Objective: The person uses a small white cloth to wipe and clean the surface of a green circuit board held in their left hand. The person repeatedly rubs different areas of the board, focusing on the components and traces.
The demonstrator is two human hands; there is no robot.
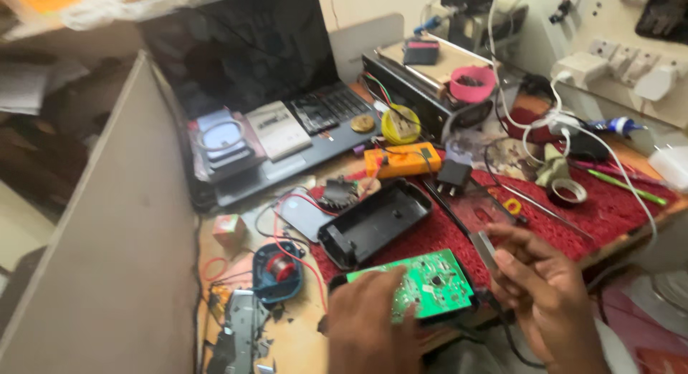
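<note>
Looking down at my messy bench: far left there's a plain board wall (115, 223), then an open laptop (251, 73) with a dark screen and stuff piled on its keyboard. Below it a spool of red wire (278, 268) sits on the bare wood. My left hand (373, 324) presses flat on the green circuit board (430, 282) at the front edge of the red mat (588, 209). Just behind lies an empty black plastic case (376, 223), with an orange meter (401, 160) further back. My right hand (548, 291) pinches a thin metal tool (486, 251), fingers curled. White cables (573, 123) run to wall sockets (623, 62) on the right.
</note>
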